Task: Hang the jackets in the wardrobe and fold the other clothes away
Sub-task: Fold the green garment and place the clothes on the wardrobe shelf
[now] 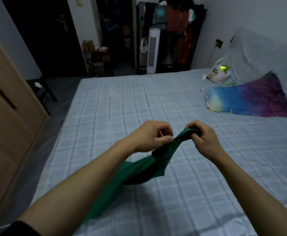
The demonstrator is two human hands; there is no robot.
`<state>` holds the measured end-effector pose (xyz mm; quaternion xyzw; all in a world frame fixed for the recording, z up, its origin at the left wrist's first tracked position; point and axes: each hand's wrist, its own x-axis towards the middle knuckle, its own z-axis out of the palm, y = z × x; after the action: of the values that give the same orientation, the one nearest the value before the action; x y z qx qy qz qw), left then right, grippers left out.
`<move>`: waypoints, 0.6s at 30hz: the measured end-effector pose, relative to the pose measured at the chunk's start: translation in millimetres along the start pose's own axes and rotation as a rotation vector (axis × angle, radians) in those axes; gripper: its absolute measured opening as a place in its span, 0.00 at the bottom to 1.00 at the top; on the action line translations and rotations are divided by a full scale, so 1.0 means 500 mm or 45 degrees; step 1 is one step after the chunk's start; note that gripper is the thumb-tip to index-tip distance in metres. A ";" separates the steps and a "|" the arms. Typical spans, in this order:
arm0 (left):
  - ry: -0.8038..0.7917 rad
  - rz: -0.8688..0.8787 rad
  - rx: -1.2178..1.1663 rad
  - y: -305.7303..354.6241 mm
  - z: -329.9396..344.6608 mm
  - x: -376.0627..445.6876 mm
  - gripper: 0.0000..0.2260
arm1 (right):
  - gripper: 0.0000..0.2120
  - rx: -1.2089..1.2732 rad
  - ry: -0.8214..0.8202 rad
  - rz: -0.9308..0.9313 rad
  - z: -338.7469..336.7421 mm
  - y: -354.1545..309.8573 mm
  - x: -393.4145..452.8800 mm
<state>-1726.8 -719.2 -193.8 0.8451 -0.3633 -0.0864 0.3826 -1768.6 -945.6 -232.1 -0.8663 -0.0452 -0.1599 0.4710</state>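
Observation:
A green garment (136, 169) hangs above the bed (122, 103), bunched and twisted, trailing down under my left forearm. My left hand (149, 135) pinches its upper edge between thumb and fingers. My right hand (202, 135) grips the same edge a little to the right, fingers curled round the cloth. Both hands are close together over the middle of the bed. An open clothes rack (175, 31) with hanging clothes stands at the far wall.
A wooden wardrobe door (8, 103) is at the left. A colourful pillow (248, 101) and a plastic bag (219, 72) lie at the bed's right. A white tower fan (152, 50), a small shelf (98, 60) and a dark stool (42, 89) stand beyond the bed.

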 end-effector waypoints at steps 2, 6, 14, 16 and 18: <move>0.044 -0.037 0.000 -0.007 -0.009 0.012 0.05 | 0.14 -0.093 -0.136 0.050 -0.012 0.026 -0.010; 0.137 -0.166 0.086 -0.069 -0.054 0.007 0.04 | 0.08 -0.194 -0.331 0.104 0.013 0.051 -0.009; 0.262 -0.409 0.105 -0.244 -0.159 -0.067 0.03 | 0.09 -0.277 -0.435 0.071 0.167 0.012 0.065; 0.293 -0.466 0.096 -0.285 -0.181 -0.084 0.03 | 0.10 -0.290 -0.461 0.072 0.219 -0.002 0.086; 0.324 -0.494 0.072 -0.321 -0.200 -0.094 0.03 | 0.11 -0.305 -0.487 0.067 0.273 -0.018 0.103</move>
<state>-1630.3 -557.7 -244.4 0.9135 -0.1450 -0.0409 0.3778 -1690.0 -831.0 -277.2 -0.9315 -0.0918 0.0155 0.3516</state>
